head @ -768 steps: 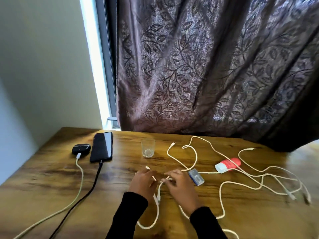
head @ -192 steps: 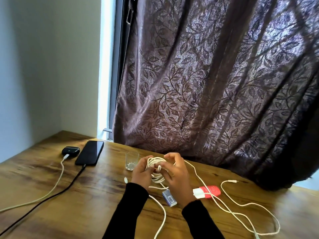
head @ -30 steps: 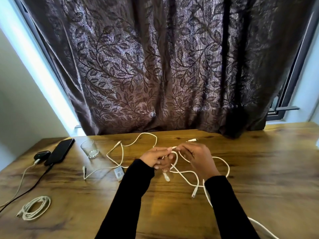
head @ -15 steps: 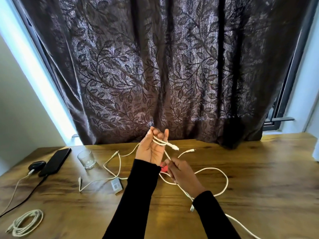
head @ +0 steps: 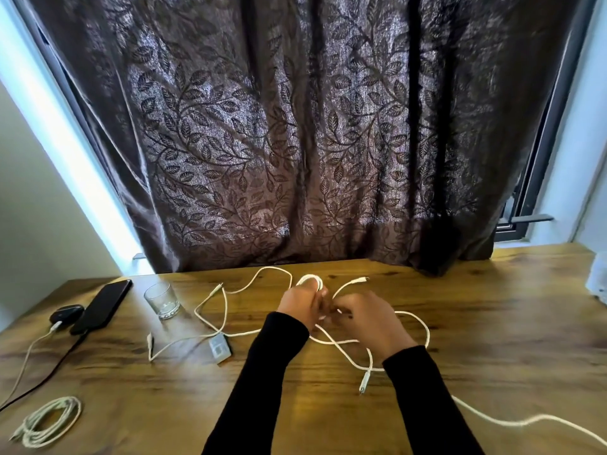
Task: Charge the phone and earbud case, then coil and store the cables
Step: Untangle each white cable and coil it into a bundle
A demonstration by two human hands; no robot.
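- The thin white charging cable (head: 341,343) lies at the centre of the frame; a first small loop of it (head: 311,280) sits over the fingers of the left hand (head: 302,305), which is clenched on that loop.
- The right hand (head: 368,320), just beside the left, pinches the cable near the loop and appears to feed it; blur hides the exact fingertip contact.
- The step in hand looks like winding the coil. It would go best with even, same-sized turns, light tension from the feeding hand, and the loose tail kept free of the other white cable (head: 210,323) crossing nearby.
- The uncoiled length runs mainly from the hands toward the lower right of the frame, its free plug (head: 364,382) pointing down at the lower centre.
- Further left on the wooden table (head: 492,339) stand a clear glass tumbler (head: 161,302), a black phone (head: 101,307) and a black earbud case (head: 65,314), both plugged in.
- A finished white coil (head: 49,421) rests at the lower left.
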